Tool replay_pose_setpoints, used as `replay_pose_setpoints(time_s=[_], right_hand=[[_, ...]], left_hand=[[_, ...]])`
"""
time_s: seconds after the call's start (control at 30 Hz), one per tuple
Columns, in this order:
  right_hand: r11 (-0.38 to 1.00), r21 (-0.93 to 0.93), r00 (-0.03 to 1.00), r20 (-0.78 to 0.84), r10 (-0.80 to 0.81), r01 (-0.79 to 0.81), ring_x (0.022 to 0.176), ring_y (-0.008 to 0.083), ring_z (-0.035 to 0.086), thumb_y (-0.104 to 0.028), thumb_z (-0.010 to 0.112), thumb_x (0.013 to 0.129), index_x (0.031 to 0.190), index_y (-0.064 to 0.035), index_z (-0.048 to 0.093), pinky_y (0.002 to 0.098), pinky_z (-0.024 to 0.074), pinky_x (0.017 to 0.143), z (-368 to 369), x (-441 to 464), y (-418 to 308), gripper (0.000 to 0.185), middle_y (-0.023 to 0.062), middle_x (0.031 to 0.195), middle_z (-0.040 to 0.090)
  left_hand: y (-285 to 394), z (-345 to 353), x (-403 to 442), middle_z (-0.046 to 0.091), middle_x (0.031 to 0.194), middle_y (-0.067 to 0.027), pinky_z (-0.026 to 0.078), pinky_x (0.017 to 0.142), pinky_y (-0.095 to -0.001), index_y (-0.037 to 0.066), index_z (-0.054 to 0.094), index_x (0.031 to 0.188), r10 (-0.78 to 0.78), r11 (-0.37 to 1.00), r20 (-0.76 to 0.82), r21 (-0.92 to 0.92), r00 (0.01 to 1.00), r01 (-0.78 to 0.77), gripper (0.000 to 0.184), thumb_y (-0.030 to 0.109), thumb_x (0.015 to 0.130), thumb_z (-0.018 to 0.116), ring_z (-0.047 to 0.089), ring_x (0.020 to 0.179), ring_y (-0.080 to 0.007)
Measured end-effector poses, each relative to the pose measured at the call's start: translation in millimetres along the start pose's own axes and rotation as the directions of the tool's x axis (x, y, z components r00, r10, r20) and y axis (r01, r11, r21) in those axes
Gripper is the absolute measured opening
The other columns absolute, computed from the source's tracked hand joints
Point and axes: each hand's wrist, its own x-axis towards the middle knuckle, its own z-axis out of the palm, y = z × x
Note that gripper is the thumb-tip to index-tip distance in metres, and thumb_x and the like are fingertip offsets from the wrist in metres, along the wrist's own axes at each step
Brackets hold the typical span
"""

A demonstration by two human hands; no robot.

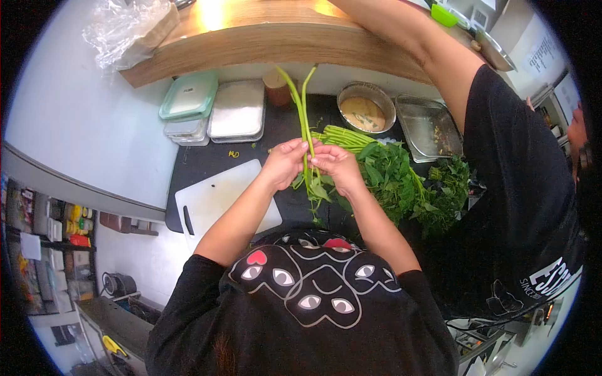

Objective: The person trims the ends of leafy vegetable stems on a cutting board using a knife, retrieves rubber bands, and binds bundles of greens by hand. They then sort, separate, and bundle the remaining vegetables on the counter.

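Note:
Two long green stems (303, 113) stand upright between my hands, their leafy ends hanging below. My left hand (285, 164) pinches them from the left, fingers closed. From the right, my right hand (337, 166) grips the same stems near their leaves, its fingertips almost touching those of the left. Beside my right hand lies a bundle of cut green stems (345, 136) with a heap of leafy greens (389, 175). A white cutting board (216, 194) lies under and left of my left forearm, with a small dark speck on it.
Behind are lidded containers (188, 95), a white-topped box (237, 109), a round foil tray (367, 108) and a rectangular foil tray (431, 128). A wooden shelf (269, 47) spans above the dark counter. At right, another person in black reaches an arm (414, 37) over the shelf.

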Motion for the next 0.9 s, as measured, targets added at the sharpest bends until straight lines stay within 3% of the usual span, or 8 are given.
replay_pose_setpoints(time_s=[0.2,0.4,0.47,0.53,0.63,0.8,0.9], right_hand=[[0.997,-0.043,0.997,-0.030,-0.065,0.063,0.065,0.0089,0.056,-0.004,0.068,0.074,0.091,-0.0002,0.060,0.0208,0.0436,0.055,3,4,6,0.019,0.0041,0.078,0.063],[0.985,-0.166,0.998,-0.030,-0.054,0.049,0.064,0.0083,0.056,-0.004,0.067,0.075,0.085,-0.0008,0.060,0.0213,0.0432,0.054,5,0,-5,0.013,0.0026,0.075,0.062],[0.953,-0.278,0.986,-0.074,-0.147,0.121,0.064,0.0083,0.055,-0.005,0.067,0.074,0.084,-0.0010,0.060,0.0228,0.0438,0.054,-2,4,-2,0.013,0.0027,0.075,0.062],[0.851,-0.491,0.954,-0.118,-0.277,0.186,0.062,0.0089,0.054,-0.006,0.067,0.072,0.083,-0.0025,0.059,0.0254,0.0442,0.055,-9,5,-8,0.014,0.0028,0.070,0.060],[0.597,-0.794,0.862,-0.215,-0.459,0.119,0.059,0.0091,0.053,-0.006,0.067,0.071,0.080,-0.0038,0.058,0.0252,0.0432,0.054,-14,-3,-25,0.013,0.0029,0.065,0.057],[0.814,-0.523,0.903,-0.175,-0.393,0.253,0.057,0.0070,0.048,-0.002,0.068,0.070,0.077,-0.0051,0.055,0.0222,0.0418,0.053,5,3,6,0.014,-0.0012,0.063,0.052],[0.849,-0.435,0.909,-0.138,-0.393,0.301,0.057,0.0060,0.047,-0.001,0.071,0.068,0.075,-0.0042,0.054,0.0209,0.0425,0.055,22,-2,14,0.019,-0.0022,0.064,0.053]], left_hand=[[1,6,6,0.058,0.104,-0.0135,0.049,0.079,-0.0347,-0.003,0.052,0.107,0.015,0.995,0.042,-0.100,0.999,-0.010,0.026,0.016,0.093,0.043,0.058,0.093,-0.0213],[0,-3,11,0.058,0.107,-0.0146,0.049,0.081,-0.0357,-0.004,0.052,0.107,0.017,0.989,0.084,-0.149,0.996,-0.004,0.025,0.015,0.093,0.043,0.058,0.096,-0.0237],[-2,-8,14,0.058,0.107,-0.0149,0.049,0.081,-0.0356,-0.003,0.053,0.106,0.017,0.992,0.046,-0.128,0.999,-0.011,0.024,0.015,0.093,0.043,0.058,0.097,-0.0243],[3,-12,12,0.058,0.107,-0.0152,0.049,0.081,-0.0350,-0.002,0.053,0.106,0.002,0.995,0.001,-0.096,1.000,-0.002,0.024,0.015,0.093,0.043,0.058,0.098,-0.0247],[9,-21,9,0.058,0.108,-0.0156,0.049,0.081,-0.0341,-0.001,0.053,0.105,-0.002,0.995,-0.048,-0.099,0.999,-0.003,0.023,0.015,0.093,0.043,0.058,0.099,-0.0251],[-1,-11,14,0.057,0.108,-0.0155,0.049,0.080,-0.0344,-0.002,0.052,0.107,0.040,0.996,-0.020,-0.081,0.999,-0.041,0.023,0.014,0.092,0.044,0.058,0.097,-0.0234],[-6,-1,15,0.058,0.107,-0.0152,0.049,0.079,-0.0332,-0.002,0.052,0.109,0.025,0.997,-0.109,-0.064,0.994,-0.032,0.024,0.015,0.092,0.045,0.058,0.095,-0.0216]])
